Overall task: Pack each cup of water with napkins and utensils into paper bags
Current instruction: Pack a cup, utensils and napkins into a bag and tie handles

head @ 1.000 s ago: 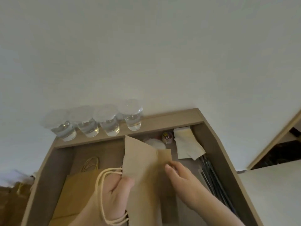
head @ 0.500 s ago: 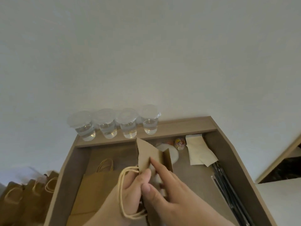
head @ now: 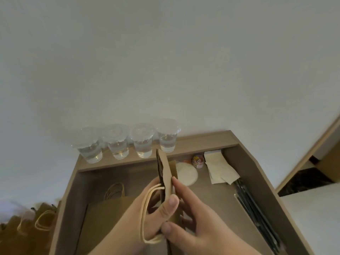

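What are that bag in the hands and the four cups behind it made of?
The bag looks like matte brown kraft paper, creased flat, with pale cord handles. The cups look like clear glossy plastic, since water shows through; their lids seem frosted translucent plastic.

My paper bag [head: 166, 173] was plain kraft brown, its cord handle [head: 145, 214] cream. The cups [head: 143, 146] were clear under frosted white lids [head: 142, 132], the napkins [head: 219, 168] off-white, the utensils [head: 252, 205] black, the tray [head: 244, 172] a flat taupe-brown.
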